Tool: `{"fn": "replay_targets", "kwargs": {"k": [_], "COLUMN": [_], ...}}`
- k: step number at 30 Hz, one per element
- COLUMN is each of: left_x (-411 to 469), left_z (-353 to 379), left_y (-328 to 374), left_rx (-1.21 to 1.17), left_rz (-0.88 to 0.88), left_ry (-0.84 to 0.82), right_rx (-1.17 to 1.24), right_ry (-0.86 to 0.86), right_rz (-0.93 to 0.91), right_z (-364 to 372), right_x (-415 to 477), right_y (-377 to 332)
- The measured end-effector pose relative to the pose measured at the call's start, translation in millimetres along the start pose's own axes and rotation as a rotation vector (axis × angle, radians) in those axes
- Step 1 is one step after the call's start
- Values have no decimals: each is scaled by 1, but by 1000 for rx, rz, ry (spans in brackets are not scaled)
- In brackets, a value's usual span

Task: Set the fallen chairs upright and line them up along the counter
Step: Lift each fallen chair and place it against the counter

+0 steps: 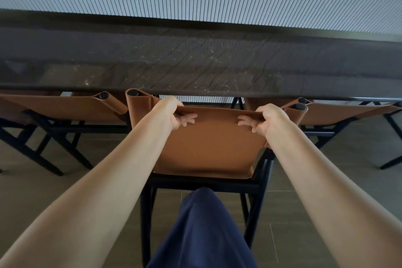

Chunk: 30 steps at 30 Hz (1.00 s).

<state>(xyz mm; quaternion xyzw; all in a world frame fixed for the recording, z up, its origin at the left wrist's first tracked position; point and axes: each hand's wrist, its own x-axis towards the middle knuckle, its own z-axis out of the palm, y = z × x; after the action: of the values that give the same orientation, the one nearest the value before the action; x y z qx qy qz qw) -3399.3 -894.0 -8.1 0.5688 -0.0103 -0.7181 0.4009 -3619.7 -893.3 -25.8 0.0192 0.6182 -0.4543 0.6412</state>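
Now both hands curl over top edge of middle chair point(206, 143) backrest, left hand point(171, 113) and right hand point(268, 118) spaced wide, likely for square steering; chair upright at counter point(195, 61), between two neighbour chairs point(65, 106); probably final alignment.

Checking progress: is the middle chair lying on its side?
No, the middle chair stands upright at the counter, the left hand and right hand gripping the top of its backrest.
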Motion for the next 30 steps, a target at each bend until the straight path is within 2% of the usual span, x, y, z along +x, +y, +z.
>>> {"fn": "replay_targets", "kwargs": {"k": [5,20,30], "left_x": [0,45,90], "left_z": [-11,-54,-35], "left_y": [-6,-18,-9], "left_rx": [-19,-19,-58], "left_rz": [-3,61,65], "left_ry": [5,27,-45], "right_rx": [111,-93,-117], "right_ry": [-28,28,62], "right_rz": [13,-41,-92], "right_z": [-4,3,13], "right_x": [-12,23,65], "right_y": [6,49,23]}}
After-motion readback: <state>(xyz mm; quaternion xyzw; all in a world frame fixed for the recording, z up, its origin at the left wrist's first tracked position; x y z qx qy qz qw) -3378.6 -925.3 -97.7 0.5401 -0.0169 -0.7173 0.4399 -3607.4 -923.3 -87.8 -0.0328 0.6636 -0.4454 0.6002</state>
